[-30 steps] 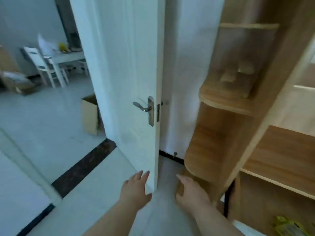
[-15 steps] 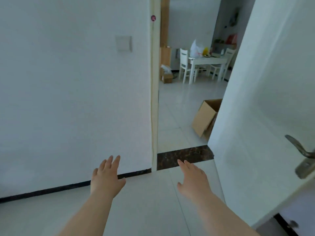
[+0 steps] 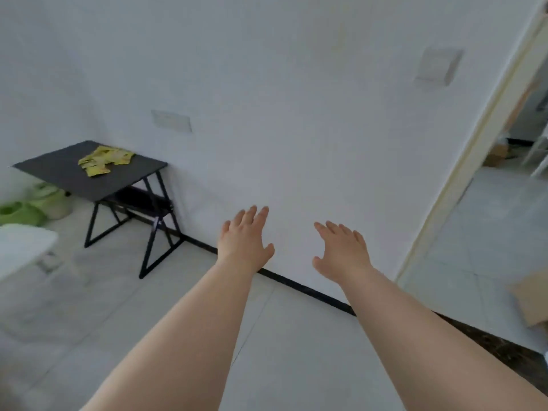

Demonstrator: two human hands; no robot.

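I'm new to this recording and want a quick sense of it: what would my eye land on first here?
Two bare arms reach forward mid-frame, the left hand and the right hand both open and empty in front of the white wall. At the left stands a black folding table with yellow packets scattered on top. At the right, an open doorway shows tiled floor, with a cardboard box by the edge.
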